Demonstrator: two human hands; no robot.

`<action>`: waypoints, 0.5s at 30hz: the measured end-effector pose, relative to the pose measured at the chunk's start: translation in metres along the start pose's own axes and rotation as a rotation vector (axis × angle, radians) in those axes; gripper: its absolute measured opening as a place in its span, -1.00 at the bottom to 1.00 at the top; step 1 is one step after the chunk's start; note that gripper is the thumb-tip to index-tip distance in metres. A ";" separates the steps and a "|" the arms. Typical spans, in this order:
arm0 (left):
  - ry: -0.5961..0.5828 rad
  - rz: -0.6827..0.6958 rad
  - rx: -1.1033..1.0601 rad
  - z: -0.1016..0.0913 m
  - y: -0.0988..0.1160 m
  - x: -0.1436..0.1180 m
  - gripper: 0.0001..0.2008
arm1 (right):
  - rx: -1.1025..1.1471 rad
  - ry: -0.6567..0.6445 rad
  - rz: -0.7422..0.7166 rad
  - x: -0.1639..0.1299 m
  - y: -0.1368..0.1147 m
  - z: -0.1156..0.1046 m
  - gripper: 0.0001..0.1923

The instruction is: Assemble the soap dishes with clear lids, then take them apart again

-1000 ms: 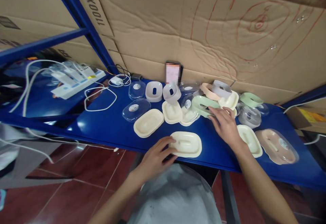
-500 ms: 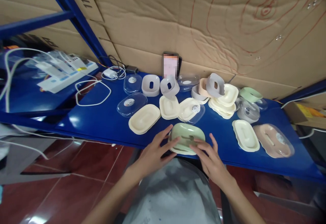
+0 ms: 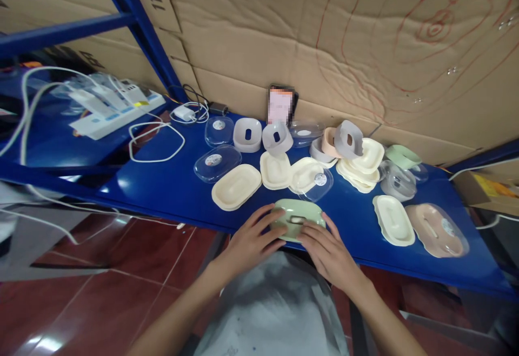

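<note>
At the front edge of the blue table, a pale green plastic soap box [image 3: 298, 209] with an oval slot in its top lies between my hands. My left hand [image 3: 255, 235] grips its left side, fingers curved over the top. From the right, my right hand [image 3: 329, 243] holds it, with fingertips beside the slot and along the right edge. My fingers cover much of its front. Just behind are a cream soap tray [image 3: 235, 187] and a clear lid [image 3: 322, 186] lying partly over another cream tray [image 3: 302, 175].
Grey sleeves [image 3: 247, 134], stacked cream trays [image 3: 359, 176] and a green sleeve [image 3: 403, 156] stand toward the back. A pink soap box under a clear lid [image 3: 440, 229] lies at right. A phone [image 3: 280, 105] leans on the cardboard. A power strip [image 3: 117, 118] and cables are at left.
My right hand has closed in on the green box, its thumb and fingers now against it. The box's slot shows more clearly. The view has shifted slightly to the left.
</note>
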State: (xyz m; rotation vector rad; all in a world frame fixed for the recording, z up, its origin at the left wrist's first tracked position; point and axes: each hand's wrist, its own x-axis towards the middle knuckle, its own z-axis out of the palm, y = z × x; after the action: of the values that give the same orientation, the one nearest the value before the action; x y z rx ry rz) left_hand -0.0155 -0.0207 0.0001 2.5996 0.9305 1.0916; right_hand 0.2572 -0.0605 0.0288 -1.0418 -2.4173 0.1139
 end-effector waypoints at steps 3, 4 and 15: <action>0.004 0.003 0.019 0.002 0.002 0.001 -0.66 | 0.048 0.009 0.028 -0.002 0.006 -0.005 -0.54; -0.003 -0.001 0.027 0.002 0.003 0.002 -0.64 | 0.052 0.015 0.031 -0.002 0.008 -0.007 -0.55; -0.083 0.011 0.098 0.005 0.014 0.006 -0.68 | 0.015 -0.091 0.065 -0.012 0.017 -0.021 -0.57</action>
State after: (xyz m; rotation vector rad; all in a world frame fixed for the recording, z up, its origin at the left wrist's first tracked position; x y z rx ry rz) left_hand -0.0019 -0.0279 0.0059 2.7087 0.9762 0.9549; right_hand 0.2853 -0.0596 0.0378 -1.1318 -2.4599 0.2061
